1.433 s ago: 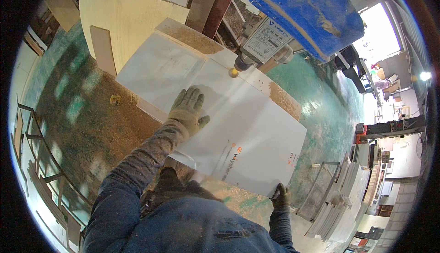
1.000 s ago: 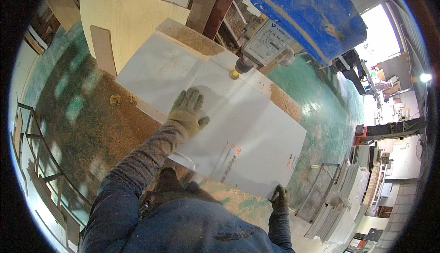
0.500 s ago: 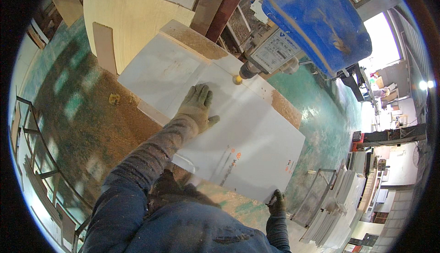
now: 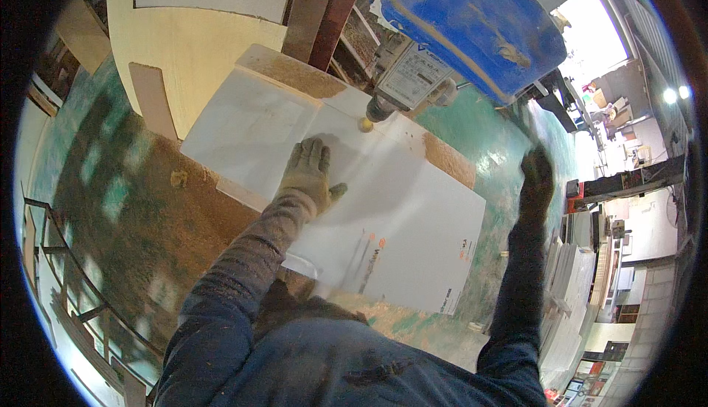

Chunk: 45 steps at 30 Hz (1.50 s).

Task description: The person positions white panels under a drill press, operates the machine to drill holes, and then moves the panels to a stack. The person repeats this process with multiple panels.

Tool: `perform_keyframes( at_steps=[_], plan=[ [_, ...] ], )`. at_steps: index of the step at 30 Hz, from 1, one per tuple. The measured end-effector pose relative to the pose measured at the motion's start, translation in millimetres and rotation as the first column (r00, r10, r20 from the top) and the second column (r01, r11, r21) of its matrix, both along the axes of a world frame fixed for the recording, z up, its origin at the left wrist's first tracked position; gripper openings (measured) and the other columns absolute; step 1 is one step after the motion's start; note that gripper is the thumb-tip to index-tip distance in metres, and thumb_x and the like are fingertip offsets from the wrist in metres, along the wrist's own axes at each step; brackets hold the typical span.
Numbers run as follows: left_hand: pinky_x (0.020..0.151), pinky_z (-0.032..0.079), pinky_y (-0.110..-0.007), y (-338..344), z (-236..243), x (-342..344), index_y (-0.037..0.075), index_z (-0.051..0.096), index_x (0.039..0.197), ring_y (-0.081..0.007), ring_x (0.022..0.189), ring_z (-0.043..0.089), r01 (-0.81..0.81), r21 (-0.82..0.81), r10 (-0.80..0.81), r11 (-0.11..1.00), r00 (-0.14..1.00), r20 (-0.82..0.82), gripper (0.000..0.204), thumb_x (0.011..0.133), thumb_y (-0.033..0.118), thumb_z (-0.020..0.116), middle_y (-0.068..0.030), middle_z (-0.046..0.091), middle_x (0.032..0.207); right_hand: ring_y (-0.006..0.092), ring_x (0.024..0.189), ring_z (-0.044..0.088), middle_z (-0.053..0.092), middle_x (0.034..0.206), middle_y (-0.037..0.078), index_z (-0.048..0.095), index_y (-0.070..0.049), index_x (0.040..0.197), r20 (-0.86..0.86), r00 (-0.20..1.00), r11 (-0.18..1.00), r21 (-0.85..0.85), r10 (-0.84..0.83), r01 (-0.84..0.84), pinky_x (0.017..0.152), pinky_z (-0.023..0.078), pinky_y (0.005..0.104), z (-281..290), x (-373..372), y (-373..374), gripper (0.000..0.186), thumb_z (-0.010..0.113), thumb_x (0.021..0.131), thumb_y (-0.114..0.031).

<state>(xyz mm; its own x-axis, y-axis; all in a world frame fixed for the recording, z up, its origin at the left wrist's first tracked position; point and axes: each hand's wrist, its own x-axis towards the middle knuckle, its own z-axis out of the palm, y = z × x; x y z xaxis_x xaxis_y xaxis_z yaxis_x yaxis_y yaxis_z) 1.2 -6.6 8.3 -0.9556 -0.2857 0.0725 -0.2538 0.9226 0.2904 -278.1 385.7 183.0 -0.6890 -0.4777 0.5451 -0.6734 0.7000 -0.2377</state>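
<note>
My left hand (image 4: 310,174), in a thin dusty work glove, lies flat on the white panel (image 4: 413,208), fingers side by side and thumb spread outward. My right hand (image 4: 538,178) is off it, in the air to the right of the panel and well apart from my left; it is dark and blurred, and I cannot tell whether its fingers are closed on anything.

The panel is a flat, straight-edged sheet with a smooth, faintly glossy face and small orange and dark printed marks near its edge closest to me. It rests on a brown worktop (image 4: 291,73), whose far strip shows beyond the panel, rough with sawdust. So the panel lies directly under my left palm and to the left of my right hand.

Over the panel's far edge stands a drilling machine (image 4: 413,78) with a bulging blue cover (image 4: 472,27), scuffed and dust-streaked. Its dark round chuck (image 4: 380,108) points down toward the panel, a small rounded yellow piece (image 4: 366,124) at its tip.

Beyond the panel's left end are a pale wood-grained board (image 4: 199,53) and a narrow brown strip (image 4: 157,97) leaning against it. To the panel's right, past the mottled green floor (image 4: 490,163), white sheets (image 4: 571,311) are stacked.
</note>
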Motion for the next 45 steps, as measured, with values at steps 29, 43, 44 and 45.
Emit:
perform_keyframes(
  at_steps=[29,43,44,45],
  plan=[
    [0.126,0.010,-0.055,-1,-19,-1,-0.003,0.033,0.154,-0.0423,0.153,0.020,-0.030,-0.004,0.030,1.000,0.998,-0.049,0.098,0.086,0.062,0.062,-0.0252,0.026,0.163,0.0262,0.115,0.063,0.065,0.128,0.011,0.059,-0.005,0.133,0.304,0.933,0.945,-0.313,0.192,-0.093,0.097,0.053,0.0397,122,-59,-183,0.042,0.063,0.100,-0.030],
    [0.123,0.015,-0.057,-1,-14,6,-0.004,0.035,0.152,-0.0396,0.151,0.025,-0.038,0.035,0.041,0.999,0.997,-0.064,0.097,0.085,0.060,0.065,-0.0241,0.031,0.160,0.0260,0.113,0.064,0.067,0.122,0.011,0.061,-0.008,0.130,0.584,0.569,0.686,-0.726,0.579,0.046,0.093,0.055,0.0428,39,-68,-93,0.042,0.066,0.098,-0.036],
    [0.124,0.015,-0.057,0,-16,3,-0.004,0.035,0.152,-0.0396,0.151,0.025,-0.036,0.040,0.040,0.999,0.996,-0.085,0.097,0.086,0.060,0.064,-0.0242,0.031,0.161,0.0233,0.108,0.063,0.067,0.119,0.008,0.061,-0.010,0.132,0.622,0.668,0.728,-0.664,0.408,0.174,0.087,0.054,0.0427,0,-60,-45,0.042,0.064,0.100,-0.036],
    [0.124,0.014,-0.057,1,-15,2,-0.004,0.035,0.152,-0.0397,0.151,0.025,-0.040,0.044,0.044,0.998,0.996,-0.072,0.096,0.086,0.060,0.064,-0.0243,0.031,0.161,0.0214,0.100,0.064,0.067,0.119,0.007,0.059,-0.010,0.137,0.719,0.662,0.800,-0.518,0.214,0.303,0.080,0.053,0.0411,-34,-49,1,0.047,0.063,0.099,-0.039]
  ],
)
